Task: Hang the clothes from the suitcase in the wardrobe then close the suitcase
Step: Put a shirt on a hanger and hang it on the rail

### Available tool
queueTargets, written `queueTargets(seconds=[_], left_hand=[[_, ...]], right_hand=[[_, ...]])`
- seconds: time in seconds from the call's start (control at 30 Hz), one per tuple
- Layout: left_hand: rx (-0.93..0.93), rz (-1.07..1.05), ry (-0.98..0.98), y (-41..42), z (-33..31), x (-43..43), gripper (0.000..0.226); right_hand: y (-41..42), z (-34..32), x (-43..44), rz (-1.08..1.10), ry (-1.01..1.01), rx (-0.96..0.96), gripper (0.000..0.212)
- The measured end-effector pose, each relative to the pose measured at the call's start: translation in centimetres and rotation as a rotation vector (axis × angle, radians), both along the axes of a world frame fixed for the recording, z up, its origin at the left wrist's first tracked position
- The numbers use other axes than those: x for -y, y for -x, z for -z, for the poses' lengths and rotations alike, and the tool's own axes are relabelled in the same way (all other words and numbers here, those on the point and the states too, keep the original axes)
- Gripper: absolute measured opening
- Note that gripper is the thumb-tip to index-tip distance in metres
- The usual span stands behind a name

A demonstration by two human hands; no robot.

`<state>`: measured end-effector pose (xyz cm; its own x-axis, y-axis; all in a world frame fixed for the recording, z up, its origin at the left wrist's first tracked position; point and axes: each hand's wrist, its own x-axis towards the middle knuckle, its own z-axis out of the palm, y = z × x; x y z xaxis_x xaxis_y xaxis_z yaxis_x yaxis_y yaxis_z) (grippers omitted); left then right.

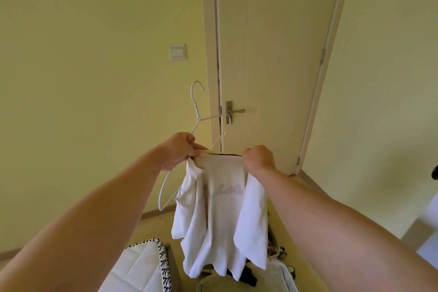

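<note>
My left hand (179, 149) grips the wire hanger (196, 108) and one end of the white shirt's (220, 211) top edge. My right hand (258, 159) pinches the other end. The shirt hangs lengthwise down before the door (272, 54). The hanger slants from low left to high right, hook up.

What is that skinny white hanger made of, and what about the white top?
The thin white wire hanger looks like metal wire with a smooth white coating: it is slim, and twisted at the neck below the hook. The white top looks like soft, matte cotton, perhaps: it droops in loose folds from the left hand and right hand.
</note>
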<state>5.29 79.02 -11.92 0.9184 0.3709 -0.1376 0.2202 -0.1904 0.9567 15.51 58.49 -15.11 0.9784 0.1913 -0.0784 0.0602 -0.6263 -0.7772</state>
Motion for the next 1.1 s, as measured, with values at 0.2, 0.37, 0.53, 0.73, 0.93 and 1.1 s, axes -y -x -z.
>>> queueTargets(seconds=[0.2, 0.37, 0.53, 0.73, 0.93, 1.1], left_hand=[[-0.051, -0.176, -0.145, -0.3, 1.1, -1.1, 0.037], [-0.025, -0.233, -0.405, 0.0, 1.6, -1.8, 0.032], [0.028, -0.239, -0.509, -0.4, 0.9, -1.4, 0.032], [0.003, -0.099, -0.650, -0.4, -1.0, -0.7, 0.038], [-0.090, 0.051, -0.904, 0.7, -2.2, -1.5, 0.028], [-0.027, 0.023, -0.783, 1.3, -2.1, -3.1, 0.034]], right_hand=[[-0.4, 0.8, 0.3, -0.023, 0.050, 0.044, 0.033], [-0.6, 2.0, 1.4, -0.115, 0.221, 0.131, 0.029], [-0.2, 2.6, 1.9, -0.358, 0.559, 0.030, 0.021], [-0.8, 4.0, 2.1, -0.437, 0.618, -0.062, 0.044], [-2.1, 3.4, 2.6, -0.283, 0.394, 0.001, 0.020], [-3.2, 4.2, 2.2, -0.216, 0.263, -0.164, 0.025]])
